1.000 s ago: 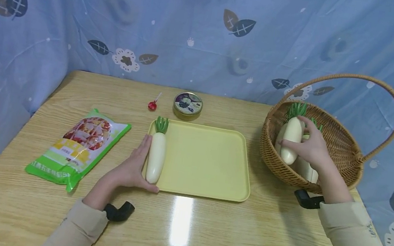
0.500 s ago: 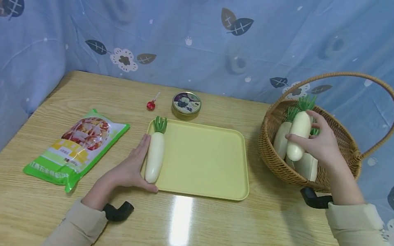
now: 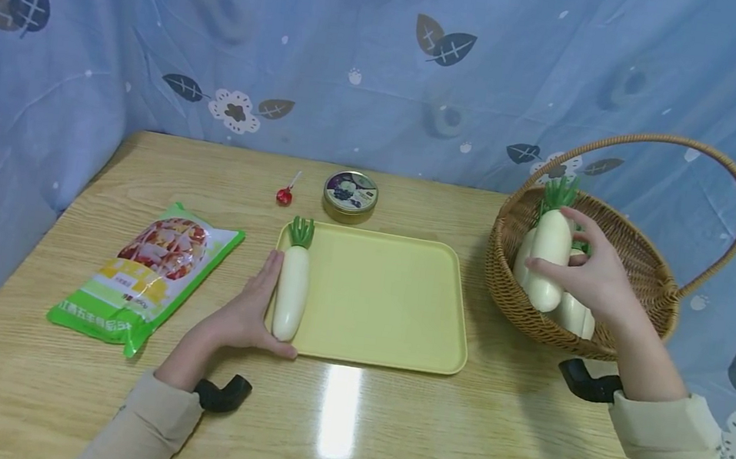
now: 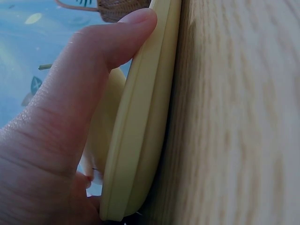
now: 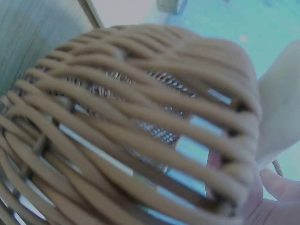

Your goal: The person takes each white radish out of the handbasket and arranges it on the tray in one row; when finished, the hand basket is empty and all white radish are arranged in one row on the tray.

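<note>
In the head view my left hand [image 3: 249, 318] lies against the near left corner of a yellow tray [image 3: 386, 302]. Its straight fingers run along the tray's left edge and the thumb touches the front rim; the left wrist view shows that thumb [image 4: 126, 35] on the rim [image 4: 136, 140]. On the tray's left side lies a white radish [image 3: 291, 293] with green stalks. My right hand [image 3: 589, 266] grips another white radish [image 3: 550, 253] over a wicker basket [image 3: 505, 298]. More radishes [image 3: 572, 314] sit beneath it, partly hidden. Basket weave [image 5: 131, 112] blocks most of the right wrist view.
A green and white food packet [image 3: 149, 274] lies left of the tray. Behind the tray are a red lollipop [image 3: 285, 195] and a round tin [image 3: 350, 198]. The basket's tall handle [image 3: 666, 138] arches above it. A blue curtain [image 3: 363, 50] hangs behind the table.
The gripped radish shifted up and right, lifting off the others, then came back slightly left and down over the basket. My left hand has stayed on the tray corner.
</note>
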`<state>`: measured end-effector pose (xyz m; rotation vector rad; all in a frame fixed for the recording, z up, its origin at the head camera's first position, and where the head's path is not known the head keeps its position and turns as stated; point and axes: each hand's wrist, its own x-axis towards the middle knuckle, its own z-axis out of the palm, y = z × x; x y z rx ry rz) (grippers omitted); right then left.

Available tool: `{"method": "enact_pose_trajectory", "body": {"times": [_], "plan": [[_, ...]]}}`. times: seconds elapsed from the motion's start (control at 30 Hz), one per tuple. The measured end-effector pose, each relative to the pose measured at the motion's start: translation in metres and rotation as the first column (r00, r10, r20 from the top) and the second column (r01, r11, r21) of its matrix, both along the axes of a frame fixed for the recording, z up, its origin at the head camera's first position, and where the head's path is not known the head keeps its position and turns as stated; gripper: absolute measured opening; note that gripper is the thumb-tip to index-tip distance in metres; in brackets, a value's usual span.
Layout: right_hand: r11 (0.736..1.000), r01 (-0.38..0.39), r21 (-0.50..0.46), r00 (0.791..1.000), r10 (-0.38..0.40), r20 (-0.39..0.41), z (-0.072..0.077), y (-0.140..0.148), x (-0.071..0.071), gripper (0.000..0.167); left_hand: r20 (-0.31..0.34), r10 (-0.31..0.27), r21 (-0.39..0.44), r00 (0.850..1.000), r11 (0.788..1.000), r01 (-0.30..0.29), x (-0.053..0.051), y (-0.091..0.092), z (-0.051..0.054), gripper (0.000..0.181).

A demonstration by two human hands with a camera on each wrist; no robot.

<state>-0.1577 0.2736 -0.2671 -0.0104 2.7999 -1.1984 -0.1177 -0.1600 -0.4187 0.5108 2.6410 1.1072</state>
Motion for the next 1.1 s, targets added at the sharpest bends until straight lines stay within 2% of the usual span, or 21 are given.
{"method": "enact_pose_trajectory", "body": {"times": [0.23,0.6,0.97,1.1], "plan": [[1.000,-0.014,-0.028,1.000,0.014,0.005,-0.002,-0.006,0.008,0.091,0.013,0.009,-0.005,1.000,1.000,-0.009,0.000,0.001,0.000,0.146],[0.997,-0.062,-0.054,0.997,0.060,-0.040,-0.005,-0.013,0.021,0.090,-0.004,0.003,-0.003,1.000,1.000,-0.003,0.000,0.002,0.001,0.146],[0.995,-0.079,-0.063,0.993,0.073,-0.093,-0.012,-0.026,0.027,0.091,0.011,0.003,-0.010,1.000,1.000,-0.003,0.000,0.002,0.002,0.146],[0.996,-0.084,-0.032,0.992,0.080,-0.102,-0.013,-0.030,0.030,0.091,0.010,0.006,-0.010,1.000,1.000,-0.006,0.000,0.001,0.002,0.146]]}}
